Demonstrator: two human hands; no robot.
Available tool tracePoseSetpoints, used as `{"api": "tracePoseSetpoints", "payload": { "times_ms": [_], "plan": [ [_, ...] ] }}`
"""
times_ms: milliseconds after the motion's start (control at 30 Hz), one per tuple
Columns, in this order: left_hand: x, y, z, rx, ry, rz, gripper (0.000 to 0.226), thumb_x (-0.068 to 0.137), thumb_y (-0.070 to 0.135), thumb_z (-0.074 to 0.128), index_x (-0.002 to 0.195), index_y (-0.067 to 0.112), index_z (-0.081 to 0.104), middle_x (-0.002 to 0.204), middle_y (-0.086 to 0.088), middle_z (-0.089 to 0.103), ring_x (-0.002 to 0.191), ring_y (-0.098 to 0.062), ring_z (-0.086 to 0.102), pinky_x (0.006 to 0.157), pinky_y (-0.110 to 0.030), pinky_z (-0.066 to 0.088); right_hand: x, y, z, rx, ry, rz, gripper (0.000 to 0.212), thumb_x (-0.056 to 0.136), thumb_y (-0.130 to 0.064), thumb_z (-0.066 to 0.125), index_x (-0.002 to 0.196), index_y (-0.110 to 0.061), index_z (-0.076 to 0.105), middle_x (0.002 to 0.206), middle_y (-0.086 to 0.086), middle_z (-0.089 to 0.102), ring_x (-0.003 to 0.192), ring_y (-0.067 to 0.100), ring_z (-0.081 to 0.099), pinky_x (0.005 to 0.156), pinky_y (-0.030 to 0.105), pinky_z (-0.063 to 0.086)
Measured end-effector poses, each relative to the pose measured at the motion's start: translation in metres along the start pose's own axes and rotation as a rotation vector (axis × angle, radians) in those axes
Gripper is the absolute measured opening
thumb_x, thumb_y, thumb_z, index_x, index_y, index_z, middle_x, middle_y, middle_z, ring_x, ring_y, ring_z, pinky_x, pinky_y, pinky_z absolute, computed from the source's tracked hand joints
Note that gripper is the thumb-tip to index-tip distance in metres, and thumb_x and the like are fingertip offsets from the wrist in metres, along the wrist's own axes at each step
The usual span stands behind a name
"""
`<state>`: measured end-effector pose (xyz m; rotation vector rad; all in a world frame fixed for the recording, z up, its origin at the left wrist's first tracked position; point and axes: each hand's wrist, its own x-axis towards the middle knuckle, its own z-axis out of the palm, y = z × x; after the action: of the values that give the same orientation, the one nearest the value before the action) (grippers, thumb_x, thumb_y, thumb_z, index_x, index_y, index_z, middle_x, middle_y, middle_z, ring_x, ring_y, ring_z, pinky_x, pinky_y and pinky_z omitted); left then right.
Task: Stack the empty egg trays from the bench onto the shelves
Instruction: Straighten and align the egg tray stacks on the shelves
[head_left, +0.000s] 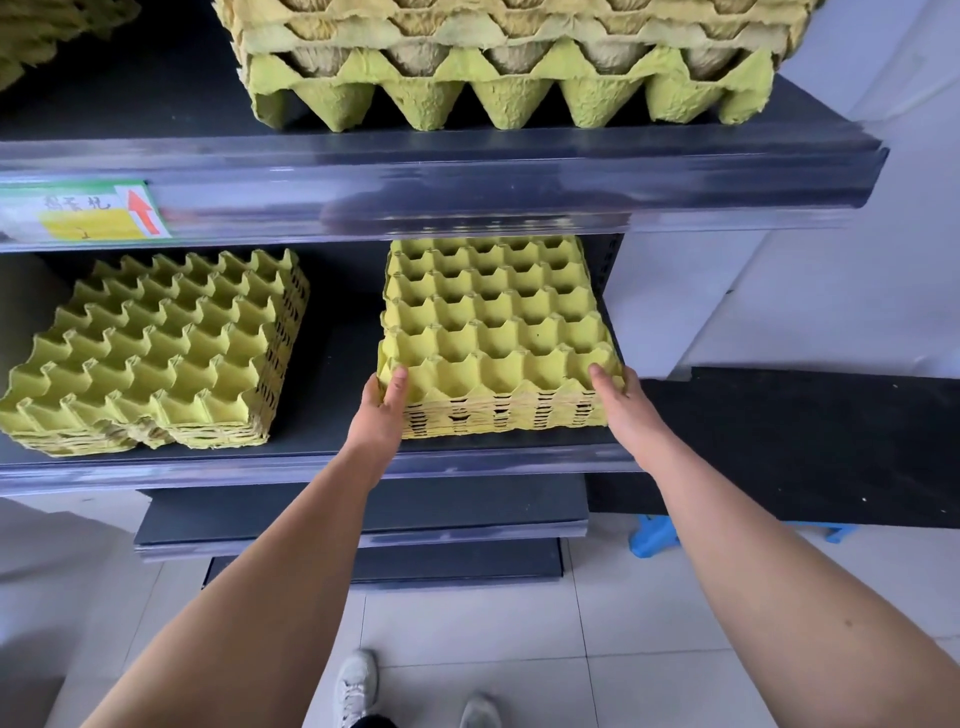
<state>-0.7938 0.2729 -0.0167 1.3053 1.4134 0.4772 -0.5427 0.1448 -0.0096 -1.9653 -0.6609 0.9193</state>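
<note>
A stack of yellow-green egg trays (493, 322) rests on the right part of the middle shelf (322, 462). My left hand (382, 410) grips its near left corner, thumb on the top tray. My right hand (621, 402) grips its near right corner the same way. A second stack of egg trays (156, 353) lies on the left of that shelf, turned at an angle. On the upper shelf (441, 176) sits a taller stack of trays (509, 67), seen from its front edge.
A paper label with a red arrow (88, 210) is on the upper shelf's front rail. Lower dark shelves (363, 525) stick out below. A black bench top (810, 447) lies to the right, blue legs (652, 535) under it. My shoes (358, 686) stand on pale floor tiles.
</note>
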Motion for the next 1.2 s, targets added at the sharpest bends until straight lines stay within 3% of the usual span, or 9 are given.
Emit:
{"api": "tracePoseSetpoints", "payload": {
  "times_ms": [133,367,433,500,600,767,933,1067,1200],
  "plan": [
    [0.005,-0.003,0.001,-0.039,-0.014,0.033,0.075,0.091,0.068,0.035,0.153,0.029,0.02,0.143,0.0,0.046,0.124,-0.023,0.045,0.104,-0.039,0.033,0.002,0.004,0.002,0.095,0.001,-0.013,0.061,0.094,-0.054,0.044,0.145,-0.025,0.027,0.142,-0.001,0.044,0.126,0.017,0.042,0.094,0.027,0.028],
    [0.011,-0.011,-0.018,-0.044,0.024,0.021,0.063,0.094,0.053,0.049,0.149,0.028,0.029,0.131,-0.001,0.055,0.114,-0.025,0.052,0.104,-0.044,0.04,-0.015,0.014,0.015,-0.02,0.02,-0.004,0.059,0.091,-0.059,0.045,0.136,-0.022,0.037,0.122,-0.004,0.052,0.109,0.018,0.049,0.088,0.033,0.036],
    [0.01,-0.01,-0.022,0.04,0.042,0.057,0.049,0.097,0.044,0.047,0.141,0.024,0.04,0.118,-0.002,0.058,0.101,-0.023,0.055,0.091,-0.038,0.043,-0.018,0.009,0.018,-0.11,0.097,-0.031,0.052,0.092,-0.054,0.049,0.128,-0.017,0.045,0.119,-0.001,0.056,0.108,0.02,0.054,0.084,0.034,0.041],
    [0.012,-0.004,-0.024,0.139,0.05,0.118,0.03,0.097,0.035,0.045,0.122,0.021,0.051,0.095,-0.003,0.061,0.075,-0.021,0.053,0.07,-0.033,0.044,-0.015,-0.002,0.018,-0.304,0.227,-0.154,0.056,0.093,-0.046,0.051,0.137,-0.013,0.04,0.137,0.008,0.048,0.125,0.026,0.047,0.099,0.039,0.042],
    [0.016,0.006,-0.029,0.274,0.079,0.236,0.022,0.094,0.023,0.045,0.112,0.013,0.055,0.076,0.0,0.055,0.059,-0.017,0.046,0.053,-0.029,0.035,-0.009,-0.021,0.024,-0.652,0.272,-0.416,0.06,0.098,-0.037,0.045,0.147,-0.008,0.026,0.157,0.013,0.018,0.145,0.024,0.017,0.116,0.035,0.018],
    [0.016,0.013,-0.033,0.397,0.074,0.355,0.033,0.092,0.014,0.048,0.125,0.011,0.054,0.089,-0.003,0.061,0.064,-0.02,0.051,0.05,-0.027,0.035,-0.004,-0.016,0.034,-0.791,0.151,-0.323,0.058,0.101,-0.04,0.028,0.147,-0.004,0.026,0.16,0.009,-0.006,0.147,0.021,0.009,0.118,0.034,0.019],
    [0.016,0.017,-0.037,0.387,0.037,0.31,0.046,0.091,0.016,0.053,0.136,0.012,0.045,0.109,-0.006,0.06,0.081,-0.023,0.056,0.051,-0.024,0.036,-0.006,-0.021,0.036,-0.878,0.174,-0.309,0.059,0.102,-0.039,0.026,0.148,-0.003,0.023,0.16,0.013,-0.001,0.147,0.023,0.01,0.118,0.035,0.015],
    [0.025,0.025,-0.043,0.338,0.008,0.285,0.045,0.088,0.038,0.058,0.128,0.018,0.05,0.114,-0.004,0.061,0.092,-0.021,0.059,0.069,-0.029,0.046,-0.009,-0.034,0.038,-0.948,0.276,-0.322,0.061,0.099,-0.041,0.033,0.149,-0.009,0.022,0.159,0.013,0.009,0.146,0.028,0.009,0.119,0.041,0.01],
    [0.038,0.034,-0.038,0.382,-0.038,0.289,0.055,0.086,0.055,0.057,0.13,0.023,0.047,0.121,-0.005,0.059,0.099,-0.025,0.06,0.08,-0.039,0.053,0.009,-0.051,0.045,-0.979,0.171,-0.269,0.069,0.099,-0.05,0.023,0.152,-0.007,0.009,0.16,0.012,-0.001,0.147,0.024,-0.004,0.12,0.038,0.002]
  ]
}}
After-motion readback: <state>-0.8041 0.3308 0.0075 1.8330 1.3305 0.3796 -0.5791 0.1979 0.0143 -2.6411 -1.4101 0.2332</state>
